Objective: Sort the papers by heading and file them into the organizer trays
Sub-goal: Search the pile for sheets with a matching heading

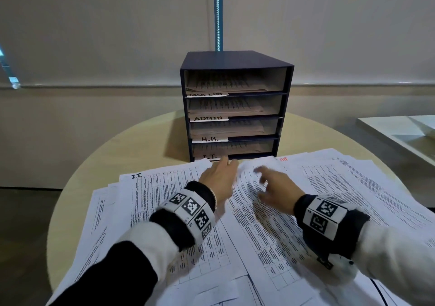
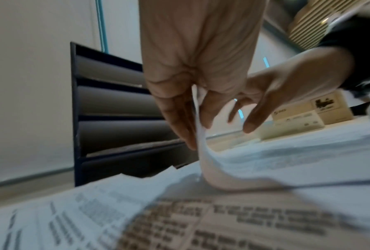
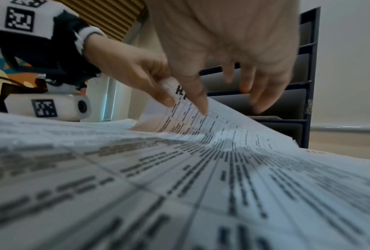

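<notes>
Papers (image 1: 270,223) below trays (image 1: 235,115) labelled ADMIN, H.R.: left hand (image 1: 219,176) pinches one sheet (image 3: 201,121), right hand (image 1: 280,188) spread.

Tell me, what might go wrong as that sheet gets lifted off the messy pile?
The left hand pinches only the corner of the sheet, which bends sharply and could crease or slip free. The right hand hovers open, not steadying the pile, so overlapping sheets may drag along. The heading is half hidden by fingers, so it could land in the wrong tray of the organizer.
</notes>
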Available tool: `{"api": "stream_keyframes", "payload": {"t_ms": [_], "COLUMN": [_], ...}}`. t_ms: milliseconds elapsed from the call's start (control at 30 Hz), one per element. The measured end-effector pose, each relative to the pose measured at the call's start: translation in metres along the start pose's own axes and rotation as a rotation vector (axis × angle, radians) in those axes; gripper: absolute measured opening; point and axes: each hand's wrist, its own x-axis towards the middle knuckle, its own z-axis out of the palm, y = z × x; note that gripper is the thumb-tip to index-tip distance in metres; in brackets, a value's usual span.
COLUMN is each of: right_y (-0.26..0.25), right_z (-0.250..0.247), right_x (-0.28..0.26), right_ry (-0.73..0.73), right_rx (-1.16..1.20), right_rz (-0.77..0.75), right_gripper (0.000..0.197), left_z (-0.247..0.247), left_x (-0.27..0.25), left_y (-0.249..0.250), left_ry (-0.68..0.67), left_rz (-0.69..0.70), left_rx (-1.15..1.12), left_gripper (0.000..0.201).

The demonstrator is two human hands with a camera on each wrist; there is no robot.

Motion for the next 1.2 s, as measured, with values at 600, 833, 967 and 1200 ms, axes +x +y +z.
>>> {"api": "stream_keyframes", "payload": {"t_ms": [600, 833, 967, 1200], "right_y": [-0.006, -0.002, -0.002, 0.001], "right_z": [0.002, -0.002, -0.002, -0.003], "right_x": [-0.005, -0.002, -0.002, -0.003], "right_ry": [0.012, 0.244, 0.388, 0.422], "right_rx": [-0.245, -0.057, 0.082, 0.104], "right_rz": [-0.033, 0.041, 0.105, 0.097], "right_gripper": [0.022, 0.022, 0.042, 0.06], "left_z": [-0.014, -0.01, -0.011, -0.01], "left_x": [0.01, 0.0, -0.011, -0.01], "left_y": [-0.053, -0.046, -0.041, -0.031], "left_ry": [-0.319, -0.394, -0.451, -0.302], "left_rz": [-0.041, -0.012, 0.054, -0.134], "left_rx": [-0.038, -0.584, -1.043, -0.932], "left_gripper": [0.049, 0.066, 0.1, 0.034]}}
